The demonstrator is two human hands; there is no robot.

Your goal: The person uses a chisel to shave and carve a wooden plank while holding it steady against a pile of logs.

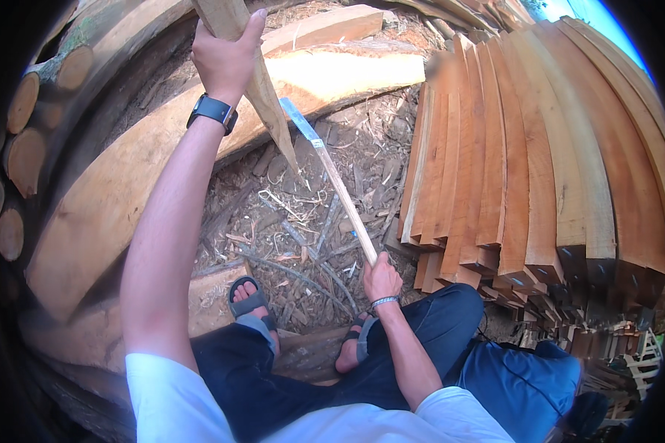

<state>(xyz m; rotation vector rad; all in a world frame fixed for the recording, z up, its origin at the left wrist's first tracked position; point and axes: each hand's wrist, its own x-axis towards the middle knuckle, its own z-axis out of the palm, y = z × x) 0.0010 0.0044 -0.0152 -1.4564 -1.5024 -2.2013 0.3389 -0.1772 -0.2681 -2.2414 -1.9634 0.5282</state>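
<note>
Raised at the upper left, my left hand (225,65) is closed round a pale wooden stake (266,100). Its sharpened tip slants down towards the ground, and its upper end runs out of the picture. Low and right of centre, my right hand (383,279) grips the lower end of a long-handled machete (343,192) with a slim wooden handle. The machete's narrow blade reflects blue and points up and to the left. The blade end is close beside the stake in the picture; I cannot tell whether they touch.
A tall stack of sawn beams (495,170) stands on the right. Long timber slabs (118,214) lie on the left and across the back, beside cut log ends (26,159). Wood chips and bark (310,229) cover the ground before my sandalled feet. Blue fabric (521,384) lies beside my right leg.
</note>
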